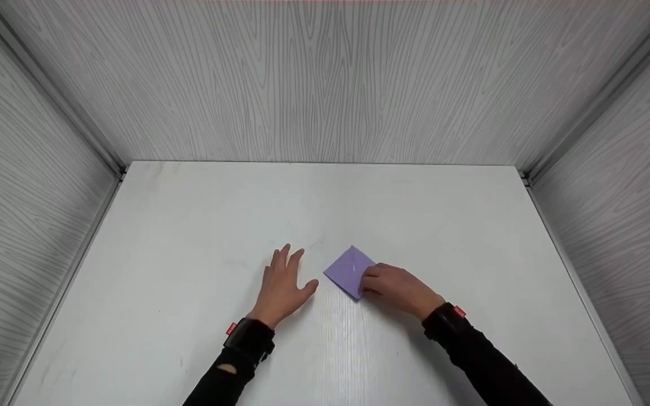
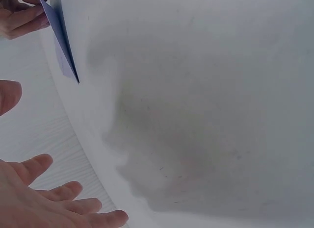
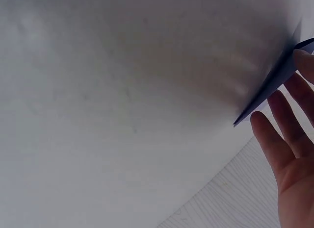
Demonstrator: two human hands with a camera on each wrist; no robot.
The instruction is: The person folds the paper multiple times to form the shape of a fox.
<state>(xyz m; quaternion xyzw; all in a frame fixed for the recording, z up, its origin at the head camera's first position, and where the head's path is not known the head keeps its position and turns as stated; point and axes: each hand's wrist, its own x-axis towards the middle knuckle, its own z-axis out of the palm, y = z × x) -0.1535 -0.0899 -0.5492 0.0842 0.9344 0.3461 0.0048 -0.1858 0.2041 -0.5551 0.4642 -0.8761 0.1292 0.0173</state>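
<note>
A folded square of purple paper (image 1: 347, 272) sits near the middle of the white table, turned cornerwise with a crease near its top corner. My right hand (image 1: 398, 287) pinches it at the right-hand edge. From the right wrist, the paper (image 3: 274, 78) appears nearly edge-on, with the thumb and fingertips against it; part of it runs out of frame. To the left of the paper and apart from it, my left hand (image 1: 282, 287) hovers with spread fingers, holding nothing. The left wrist view shows the paper's slightly raised edge (image 2: 61, 39) beside the other hand.
The white tabletop (image 1: 218, 208) carries a few faint marks. Grey wood-grain panels stand behind it (image 1: 325, 84) and at the left (image 1: 31, 197) and right (image 1: 613, 197). Both wrists wear black bands.
</note>
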